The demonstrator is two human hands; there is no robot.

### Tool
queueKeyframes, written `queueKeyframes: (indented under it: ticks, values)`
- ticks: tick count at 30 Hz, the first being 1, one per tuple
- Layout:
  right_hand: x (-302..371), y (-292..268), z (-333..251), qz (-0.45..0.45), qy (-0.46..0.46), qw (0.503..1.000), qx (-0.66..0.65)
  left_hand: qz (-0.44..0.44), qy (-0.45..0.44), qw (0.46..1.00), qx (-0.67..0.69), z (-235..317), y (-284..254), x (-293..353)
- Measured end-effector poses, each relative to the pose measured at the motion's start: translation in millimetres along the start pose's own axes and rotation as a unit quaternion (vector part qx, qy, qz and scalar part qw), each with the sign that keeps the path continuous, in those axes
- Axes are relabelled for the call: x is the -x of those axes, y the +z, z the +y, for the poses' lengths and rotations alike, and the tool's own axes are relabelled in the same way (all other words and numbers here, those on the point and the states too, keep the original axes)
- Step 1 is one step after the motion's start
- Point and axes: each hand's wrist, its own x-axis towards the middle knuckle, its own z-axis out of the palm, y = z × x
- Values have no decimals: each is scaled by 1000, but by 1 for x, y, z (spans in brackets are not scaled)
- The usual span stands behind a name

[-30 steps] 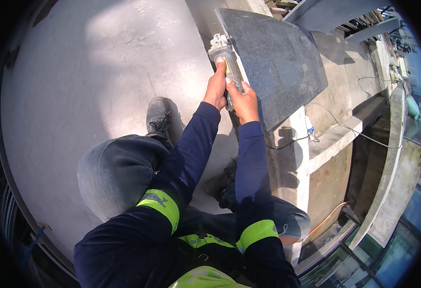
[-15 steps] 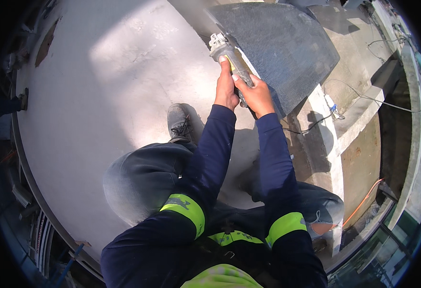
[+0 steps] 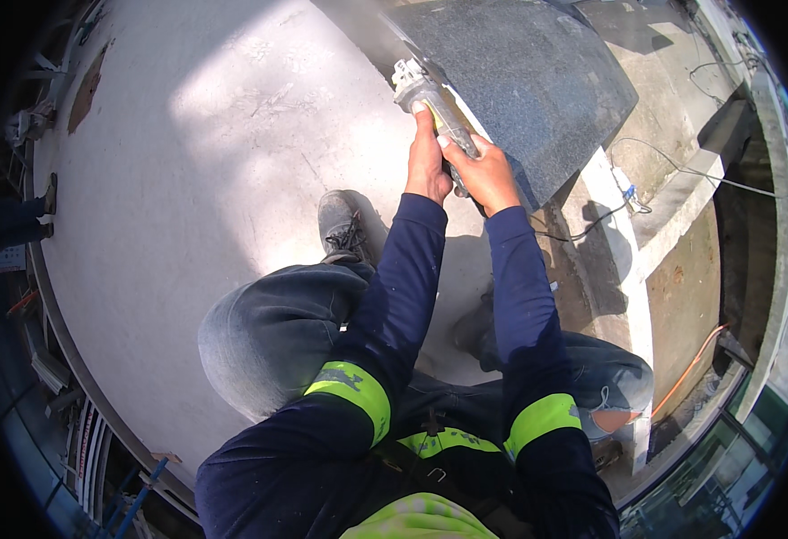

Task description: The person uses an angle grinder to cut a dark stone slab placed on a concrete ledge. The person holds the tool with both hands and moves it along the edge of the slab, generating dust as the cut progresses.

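Note:
Both my hands are closed around a dusty angle grinder [image 3: 433,106] in front of me. My left hand [image 3: 426,163] wraps its left side near the head, thumb along the body. Behind it, my right hand [image 3: 484,172] grips the rear of the handle. The grinder's head lies at the left edge of a dark grey stone slab [image 3: 528,90], whose pale cut edge shows beside the tool. Its disc is hard to make out against the slab's edge. Pale dust hangs in the air beyond the head.
A pale dusty floor [image 3: 142,251] spreads to my left, with my shoe [image 3: 340,223] on it. On the right, a cable with a blue connector [image 3: 629,194] lies by a concrete ledge [image 3: 681,211]. An orange cable [image 3: 692,366] runs lower right. Another person's legs [image 3: 18,220] show at the far left.
The grinder and both hands keep nearly the same place against the slab's edge. The whole view has shifted slightly, and more of the other person's legs shows at the far left.

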Motion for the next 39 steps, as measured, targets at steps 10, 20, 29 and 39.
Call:
queueKeyframes:
  ticks: [10, 20, 29, 39]
  values:
    - [-7, 2, -2, -23, -4, 1000, -10, 3, -8, 1000, -17, -1, -9, -18]
    - [-11, 3, -4, -22, -8, 1000, -7, 4, -16, 1000, -5, -3, -13, -26]
    - [1, 1, -6, -19, 6, 999, -41, 4, -11, 1000, -28, -5, -9, -17]
    - [9, -7, -1, -34, 24, 999, -30, -4, -10, 1000, -15, -10, -8, -2]
